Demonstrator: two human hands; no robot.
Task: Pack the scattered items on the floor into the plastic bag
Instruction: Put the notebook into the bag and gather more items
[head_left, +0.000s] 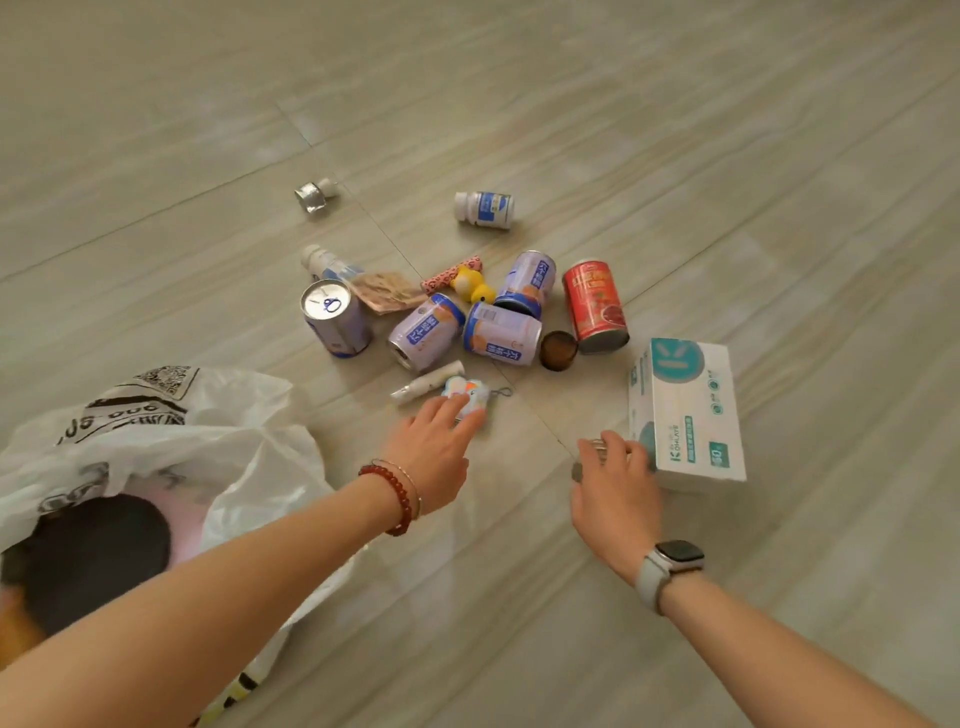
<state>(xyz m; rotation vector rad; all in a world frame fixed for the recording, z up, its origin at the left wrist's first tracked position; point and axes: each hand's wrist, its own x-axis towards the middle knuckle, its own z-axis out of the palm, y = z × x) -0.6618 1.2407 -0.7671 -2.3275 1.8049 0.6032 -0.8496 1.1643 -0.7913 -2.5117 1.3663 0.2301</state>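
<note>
While the fingers (470, 413) of the left hand (434, 457) lie nearly straight over the small pastel keychain charm (467, 395), they only rest on its near edge and have not curled round it. To do this step well, I judge they should close under the charm's edges and gather its little chain as well, so nothing trails and catches on the white tube (428, 382) lying just to its left. From there it is a short carry back and left to the plastic bag (171, 447), which lies on the floor (519, 597) at the near left with its mouth open and dark and orange things already inside.

Over on the right, the right hand (615, 488) has its fingers curled round a small silvery object (597, 447), too hidden to name, right beside the near corner of the mask box (685, 415); whether the knuckles touch the box I cannot tell.

Outward from the fingers, the left wrist is flat and wears a red bead bracelet (397, 501), and the forearm reaches in from the near left, crossing above the bag. A watch (670, 564) sits on the right wrist, whose forearm comes in from the near right.

Farther off, cans (501, 332), a red can (595, 304), a yellow duck (472, 288) and a pill bottle (485, 209) remain scattered.
</note>
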